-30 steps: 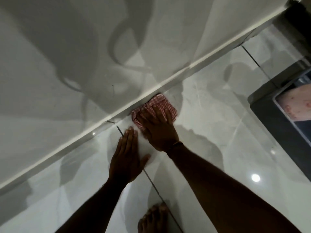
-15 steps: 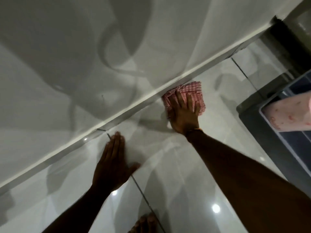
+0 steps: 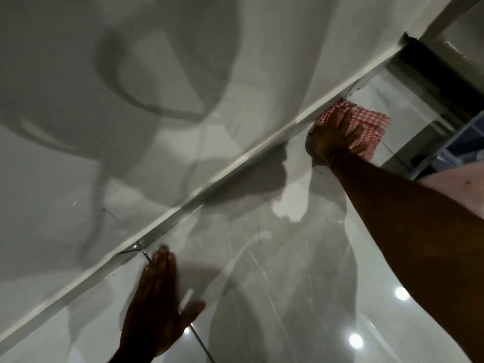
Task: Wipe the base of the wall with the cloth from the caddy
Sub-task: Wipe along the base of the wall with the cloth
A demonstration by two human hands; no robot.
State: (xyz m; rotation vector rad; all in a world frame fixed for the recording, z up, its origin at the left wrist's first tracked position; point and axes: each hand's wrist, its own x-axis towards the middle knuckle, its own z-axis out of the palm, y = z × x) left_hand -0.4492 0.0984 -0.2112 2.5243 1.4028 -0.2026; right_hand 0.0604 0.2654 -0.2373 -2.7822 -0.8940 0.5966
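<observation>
A red-and-white checked cloth (image 3: 372, 127) lies flat on the glossy floor tile, its far edge against the white base of the wall (image 3: 235, 159). My right hand (image 3: 335, 137) presses down on the cloth with fingers spread, arm stretched far to the right. My left hand (image 3: 157, 302) rests flat on the floor, palm down, fingers together, close to the wall base and a dark grout line. It holds nothing.
The white wall (image 3: 131, 100) fills the upper left, crossed by shadows. A dark gap or doorway (image 3: 440, 74) sits at the wall's right end. A blue-grey container (image 3: 461, 148) stands at the right edge. Ceiling lights reflect on the floor (image 3: 288, 284).
My right hand has slid the cloth to the right along the wall base, away from my left hand. The left hand stayed planted on the floor.
</observation>
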